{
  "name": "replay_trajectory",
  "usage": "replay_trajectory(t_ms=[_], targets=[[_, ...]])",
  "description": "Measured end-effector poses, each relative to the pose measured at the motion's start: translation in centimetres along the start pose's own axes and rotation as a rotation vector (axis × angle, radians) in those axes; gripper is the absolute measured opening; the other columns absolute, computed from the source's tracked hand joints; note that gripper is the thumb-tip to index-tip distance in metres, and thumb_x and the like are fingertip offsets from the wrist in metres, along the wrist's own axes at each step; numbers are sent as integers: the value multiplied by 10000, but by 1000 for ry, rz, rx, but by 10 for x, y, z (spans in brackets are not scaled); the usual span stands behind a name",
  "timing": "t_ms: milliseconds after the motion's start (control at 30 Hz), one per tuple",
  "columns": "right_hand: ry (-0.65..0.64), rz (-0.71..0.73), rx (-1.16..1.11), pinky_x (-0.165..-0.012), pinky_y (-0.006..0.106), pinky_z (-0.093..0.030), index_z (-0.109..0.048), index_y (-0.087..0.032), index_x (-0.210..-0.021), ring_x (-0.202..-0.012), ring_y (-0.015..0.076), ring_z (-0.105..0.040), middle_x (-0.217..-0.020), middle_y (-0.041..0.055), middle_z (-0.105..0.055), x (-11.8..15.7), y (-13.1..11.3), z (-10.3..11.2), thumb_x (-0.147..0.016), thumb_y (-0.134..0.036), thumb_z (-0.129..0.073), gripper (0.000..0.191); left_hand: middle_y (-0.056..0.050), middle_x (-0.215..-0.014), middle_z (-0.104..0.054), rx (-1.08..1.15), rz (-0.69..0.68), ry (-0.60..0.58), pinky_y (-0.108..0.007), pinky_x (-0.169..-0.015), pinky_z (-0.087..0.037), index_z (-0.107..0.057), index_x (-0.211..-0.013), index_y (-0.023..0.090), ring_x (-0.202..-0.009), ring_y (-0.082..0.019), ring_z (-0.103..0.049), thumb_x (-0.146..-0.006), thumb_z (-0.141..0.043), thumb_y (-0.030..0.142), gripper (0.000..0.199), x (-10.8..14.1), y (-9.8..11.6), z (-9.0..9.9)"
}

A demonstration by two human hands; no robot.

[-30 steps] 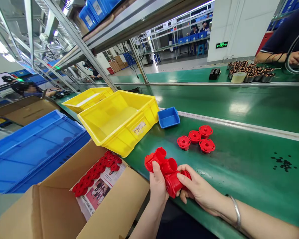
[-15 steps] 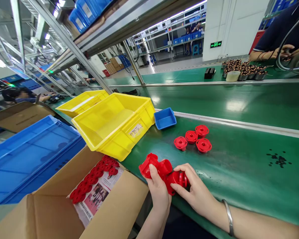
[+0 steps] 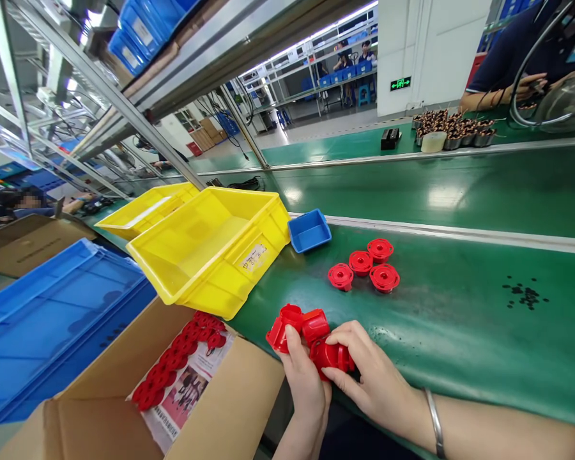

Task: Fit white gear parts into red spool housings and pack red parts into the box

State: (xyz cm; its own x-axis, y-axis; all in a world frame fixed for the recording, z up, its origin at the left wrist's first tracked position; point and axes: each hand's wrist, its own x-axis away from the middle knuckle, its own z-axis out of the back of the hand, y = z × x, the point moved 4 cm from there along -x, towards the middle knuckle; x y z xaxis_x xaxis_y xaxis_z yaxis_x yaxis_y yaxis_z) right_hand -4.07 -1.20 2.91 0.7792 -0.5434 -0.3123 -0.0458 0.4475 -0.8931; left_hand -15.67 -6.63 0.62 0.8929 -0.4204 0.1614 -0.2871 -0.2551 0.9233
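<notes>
Red flanged plastic parts (image 3: 315, 324) are bunched between my two hands above the near edge of the green bench. My left hand (image 3: 304, 377) is closed round some of them, thumb on top. On the other side, my right hand (image 3: 364, 370) grips a red part (image 3: 334, 355) between thumb and fingers; a metal bangle circles that wrist. How many pieces each hand has is partly hidden. Farther up the bench, several similar red parts (image 3: 384, 277) stand in a group, flange side up.
An open cardboard box (image 3: 239, 390) at lower left holds rows of red parts (image 3: 165, 367) on printed paper. Behind it are a blue crate (image 3: 52, 319), a tilted yellow bin (image 3: 230, 281) and a small blue tray (image 3: 310, 231). Small black discs (image 3: 526, 295) lie at right. A co-worker's hand (image 3: 529, 86) is beyond.
The view has shifted slightly, so the bench things sit a little to the left. Both hands keep hold of the red parts, which are turned slightly and pressed closer together.
</notes>
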Motion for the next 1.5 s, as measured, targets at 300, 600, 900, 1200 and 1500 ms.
replay_trajectory(t_ms=[300,600,900,1200,1500], targets=[[-49,119,202,-717,297,-496,-496,-218,-1100,-813,168,-534,-982,48,-500,-9,-4,8,-950,-183,-528,158,9,-792,-620,-129,-87,15,-232,-558,-507,-463,-1197,212,-592,-131,-583,-797,-666,662,636,-8,6,-7],[-12,109,173,-648,246,-461,-490,-224,-1140,-702,125,-492,-925,11,-456,-14,6,11,-940,-178,-503,206,-9,-936,-643,-104,-69,-55,-239,-654,-535,-466,-1189,243,-704,-132,-627,-809,-706,583,564,-20,6,-10],[15,-86,-32,-761,273,-480,-544,-223,-1021,-823,144,-536,-962,21,-536,-19,24,12,-909,-206,-545,114,-37,-1027,-612,-240,-56,-221,-209,-647,-540,-484,-1100,242,-862,-157,-653,-754,-782,479,514,-32,4,-15],[106,-164,-126,-676,265,-447,-531,-216,-978,-718,133,-505,-840,-5,-543,-20,31,16,-912,-249,-517,75,-122,-1356,-451,-1061,-521,-526,-468,-1053,-453,-625,-1112,249,-1276,-325,-506,-725,-787,358,434,-83,45,-30],[41,-113,-85,-716,266,-451,-531,-216,-993,-757,132,-497,-891,1,-532,-19,34,13,-898,-217,-524,95,-130,-1548,-380,-1445,-585,-981,-473,-984,-510,-459,-1451,352,-1269,-385,-549,-669,-849,307,876,-95,41,-64]])
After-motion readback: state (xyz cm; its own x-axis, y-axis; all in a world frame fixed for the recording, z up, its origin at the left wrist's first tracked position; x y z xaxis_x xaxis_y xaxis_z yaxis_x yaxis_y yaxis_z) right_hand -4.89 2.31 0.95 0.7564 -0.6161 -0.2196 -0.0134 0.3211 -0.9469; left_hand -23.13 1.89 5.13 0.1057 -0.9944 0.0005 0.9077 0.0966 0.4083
